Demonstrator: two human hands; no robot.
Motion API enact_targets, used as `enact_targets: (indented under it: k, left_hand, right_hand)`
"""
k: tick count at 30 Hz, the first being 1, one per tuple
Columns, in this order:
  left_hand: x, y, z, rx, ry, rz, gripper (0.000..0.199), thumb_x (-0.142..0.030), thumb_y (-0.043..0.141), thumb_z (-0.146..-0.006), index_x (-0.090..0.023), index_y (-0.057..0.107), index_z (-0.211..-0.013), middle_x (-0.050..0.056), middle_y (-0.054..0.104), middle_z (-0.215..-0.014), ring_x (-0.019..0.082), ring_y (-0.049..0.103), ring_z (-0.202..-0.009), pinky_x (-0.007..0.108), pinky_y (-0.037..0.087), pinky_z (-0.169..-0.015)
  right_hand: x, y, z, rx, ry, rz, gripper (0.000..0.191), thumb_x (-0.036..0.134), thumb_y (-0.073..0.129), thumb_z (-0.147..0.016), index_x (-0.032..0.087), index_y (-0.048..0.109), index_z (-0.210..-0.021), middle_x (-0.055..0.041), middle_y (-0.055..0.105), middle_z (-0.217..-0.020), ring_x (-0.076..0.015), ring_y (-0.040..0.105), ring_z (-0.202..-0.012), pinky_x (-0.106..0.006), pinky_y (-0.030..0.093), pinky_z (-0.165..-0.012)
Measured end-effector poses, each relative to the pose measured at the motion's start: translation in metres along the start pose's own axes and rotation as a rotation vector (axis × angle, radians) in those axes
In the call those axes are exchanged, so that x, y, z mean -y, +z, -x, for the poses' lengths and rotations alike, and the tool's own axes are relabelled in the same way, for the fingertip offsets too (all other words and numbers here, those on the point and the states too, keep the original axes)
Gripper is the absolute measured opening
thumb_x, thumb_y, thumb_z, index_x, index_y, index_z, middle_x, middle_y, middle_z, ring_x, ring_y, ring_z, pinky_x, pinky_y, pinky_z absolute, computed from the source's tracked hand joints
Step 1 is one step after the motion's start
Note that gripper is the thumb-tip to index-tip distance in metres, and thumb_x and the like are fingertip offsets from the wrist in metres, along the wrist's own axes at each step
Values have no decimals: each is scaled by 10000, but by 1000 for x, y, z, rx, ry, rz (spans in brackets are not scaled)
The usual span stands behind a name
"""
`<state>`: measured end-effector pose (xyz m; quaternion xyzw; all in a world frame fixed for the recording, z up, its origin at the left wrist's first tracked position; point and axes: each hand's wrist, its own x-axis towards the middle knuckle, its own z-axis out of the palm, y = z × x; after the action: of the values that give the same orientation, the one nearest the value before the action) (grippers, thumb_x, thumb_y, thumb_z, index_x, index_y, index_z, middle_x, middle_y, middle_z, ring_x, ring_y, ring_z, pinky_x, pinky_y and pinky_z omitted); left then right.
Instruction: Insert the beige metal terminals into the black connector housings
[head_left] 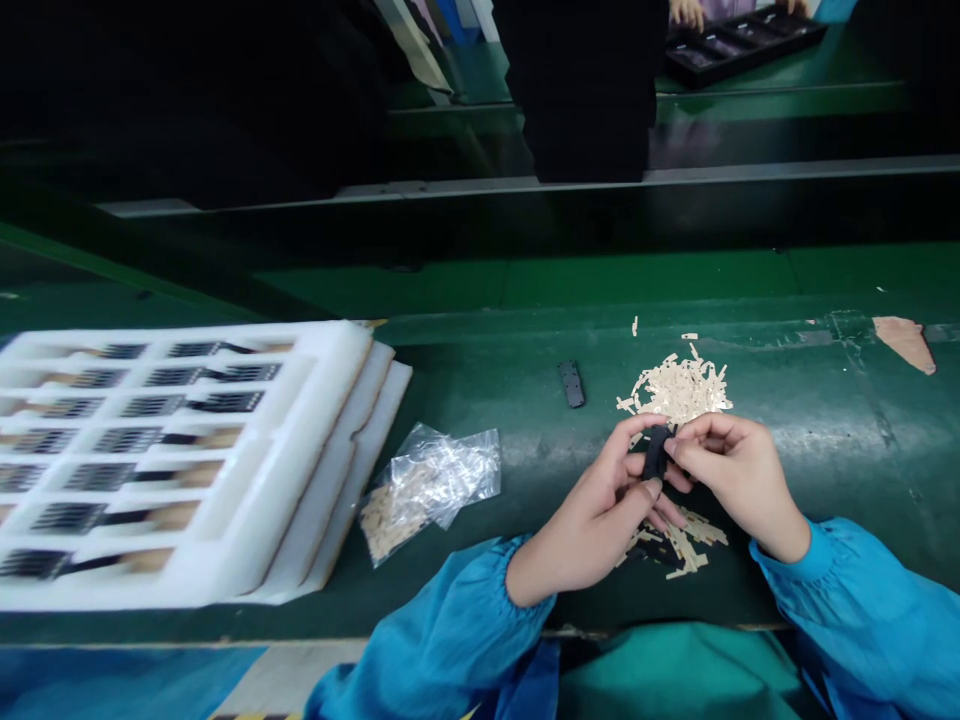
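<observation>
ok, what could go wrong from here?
1. Slip: the left grip holds the small black part in its fingers, with the right grip at its edge; if dropped, it could scatter the loose pale strips close by.
2. Sweep: the right sleeve is near those strips and might brush some aside.
3. Loss: the far pile of pale pieces is loose too, with strays around it; one could go missing.

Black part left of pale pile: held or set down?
Set down: black part lies on the green table, apart from left hand and right hand.
</observation>
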<state>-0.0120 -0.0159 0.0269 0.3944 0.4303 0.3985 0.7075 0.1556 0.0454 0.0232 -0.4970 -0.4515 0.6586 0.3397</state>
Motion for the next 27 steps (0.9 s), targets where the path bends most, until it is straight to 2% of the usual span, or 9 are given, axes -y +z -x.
enact_targets:
  k: [9,15,17,22,27]
  left_hand:
    - [1,0,-1,3,6,7,466,-158,481,-1028,-270,341,-1459,33,625,-990,173,754,-815,270,598,-729]
    - [-1,-2,0,7,3,34,461,-190,499,-1032,-268,336,-1456,47,641,-1027,178,760,-816,271,604,-732]
    - [-3,-3,0,15,6,56,467,-198,509,-1030,-266,330,-1456,54,648,-1051,181,763,-813,269,605,-721]
    - [-5,-4,0,25,11,86,473,-187,514,-1025,-266,331,-1455,56,684,-1045,178,767,-807,258,601,-711]
    - [-4,-3,0,31,4,75,476,-184,518,-1022,-256,332,-1454,59,697,-1030,175,767,-797,254,597,-704]
  right_hand:
    - [-4,2,2,-8,-13,17,159,290,790,-744,197,667,-708,18,621,-528,-154,600,-476,-274,472,-502]
    - [-1,-3,1,-58,-85,109,174,315,795,-737,203,674,-795,21,612,-618,-154,585,-524,-271,457,-502]
    - [2,-6,-1,-1,-74,108,171,338,778,-762,196,688,-792,8,626,-638,-150,574,-538,-266,447,-503]
    - [5,-9,-3,242,15,23,182,333,736,-817,188,647,-754,14,628,-566,-134,555,-516,-262,430,-536]
    - [5,-8,-2,255,35,28,177,295,746,-794,188,622,-727,20,624,-557,-127,551,-510,-248,398,-518]
